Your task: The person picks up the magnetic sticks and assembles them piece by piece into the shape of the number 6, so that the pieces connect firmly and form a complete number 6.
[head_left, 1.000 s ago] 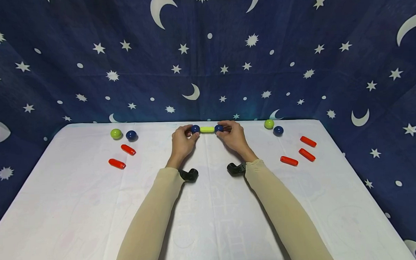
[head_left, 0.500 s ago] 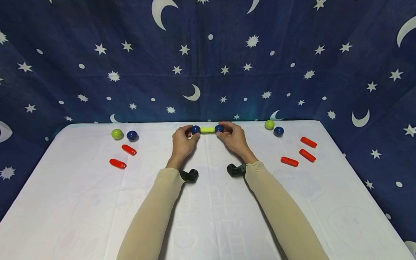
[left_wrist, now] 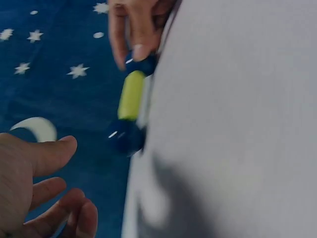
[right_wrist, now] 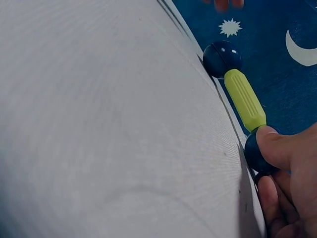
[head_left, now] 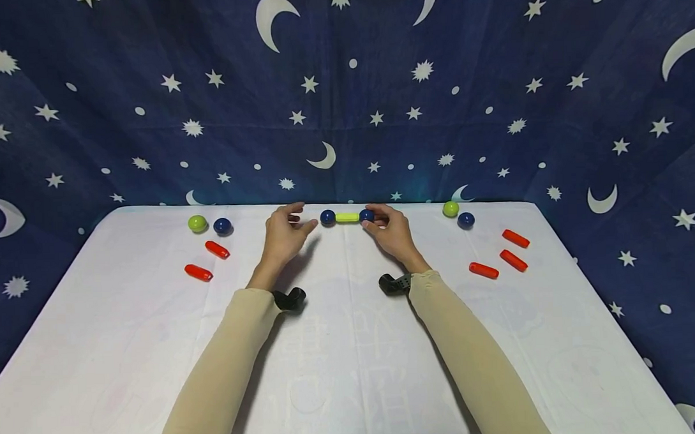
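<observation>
At the table's far edge, a yellow-green ribbed rod (head_left: 347, 217) joins two dark blue balls in a line. My right hand (head_left: 394, 236) pinches the right blue ball (right_wrist: 256, 151) between thumb and fingers, partly hiding it. The left blue ball (head_left: 328, 218) is untouched at the rod's other end. My left hand (head_left: 284, 237) is a little to the left of that ball, apart from it, fingers loosely spread and holding nothing. In the left wrist view, a gap shows between the left thumb and the ball.
On the left lie a green ball (head_left: 197, 223), a blue ball (head_left: 223, 227) and two red rods (head_left: 217, 249). On the right are another green ball (head_left: 450, 209), another blue ball (head_left: 466, 220) and three red rods (head_left: 513, 260). A starry cloth (head_left: 344, 134) hangs behind the white table (head_left: 352, 344).
My left hand has let go of the left blue ball and moved left, its fingers spreading. The right hand keeps its pinch, and the joined piece stays in place.
</observation>
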The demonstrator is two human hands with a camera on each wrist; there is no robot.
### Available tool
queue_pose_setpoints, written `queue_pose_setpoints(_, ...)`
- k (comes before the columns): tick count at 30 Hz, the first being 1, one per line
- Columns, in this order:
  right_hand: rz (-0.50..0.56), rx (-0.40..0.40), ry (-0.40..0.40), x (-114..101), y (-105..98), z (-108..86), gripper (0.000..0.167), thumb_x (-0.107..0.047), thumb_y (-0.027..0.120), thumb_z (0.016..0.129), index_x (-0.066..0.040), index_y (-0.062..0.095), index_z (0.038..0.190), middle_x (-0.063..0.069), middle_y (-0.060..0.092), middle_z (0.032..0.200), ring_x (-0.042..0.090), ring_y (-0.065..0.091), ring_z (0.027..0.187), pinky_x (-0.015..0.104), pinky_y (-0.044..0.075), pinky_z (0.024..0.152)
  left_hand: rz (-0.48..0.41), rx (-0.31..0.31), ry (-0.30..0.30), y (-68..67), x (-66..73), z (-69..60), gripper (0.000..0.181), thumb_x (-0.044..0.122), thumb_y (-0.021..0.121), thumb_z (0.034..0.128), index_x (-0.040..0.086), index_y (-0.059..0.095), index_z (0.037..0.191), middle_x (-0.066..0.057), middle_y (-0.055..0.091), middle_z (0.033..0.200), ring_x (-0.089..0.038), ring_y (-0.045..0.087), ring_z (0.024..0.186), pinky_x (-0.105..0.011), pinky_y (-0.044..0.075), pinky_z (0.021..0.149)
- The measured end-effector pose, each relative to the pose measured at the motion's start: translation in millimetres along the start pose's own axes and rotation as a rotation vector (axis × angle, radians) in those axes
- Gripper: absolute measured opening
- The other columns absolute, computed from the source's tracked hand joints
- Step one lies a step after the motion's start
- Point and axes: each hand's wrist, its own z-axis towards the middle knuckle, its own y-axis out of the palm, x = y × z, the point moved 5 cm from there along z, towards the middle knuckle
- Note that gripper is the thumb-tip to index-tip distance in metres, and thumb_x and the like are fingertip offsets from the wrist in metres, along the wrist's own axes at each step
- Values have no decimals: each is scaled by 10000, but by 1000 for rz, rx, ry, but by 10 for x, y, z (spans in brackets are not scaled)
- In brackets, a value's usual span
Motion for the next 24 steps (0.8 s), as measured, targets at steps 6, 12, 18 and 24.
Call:
queue_pose_setpoints(6,-3,1,1,6,-3,-6,411,-40,742,924,4,641,1320,193,680,1185,295,663,1057,360,533,922,84,49,22,-499,-53,-122,489,89,747,910,-93,595,1338,-280,611,1284,-434,606,1128,-513,486,971)
queue_pose_setpoints(12,-5,4,11,6,12,-8,405,-41,735,931,-2,640,1322,191,676,1190,295,655,1073,358,529,931,211,138,-30,-1008,-256,-268,514,127,763,890,-83,607,1333,-300,615,1237,-452,582,1129,-543,429,972)
queue_pose_setpoints(18,-6,3,19,23,33,-2,404,-52,736,933,-16,642,1324,178,677,1188,281,652,1072,348,527,929,309,140,-114,-1382,-477,-391,560,174,760,885,-96,588,1345,-329,589,1290,-487,521,1163,-587,365,967)
queue_pose_setpoints(24,-1,2,13,22,28,-2,407,-50,737,932,-10,640,1325,176,680,1177,279,656,1057,353,531,922,351,55,-221,-1492,-601,-472,654,238,772,892,-121,533,1383,-332,548,1348,-512,480,1207,-607,367,993)
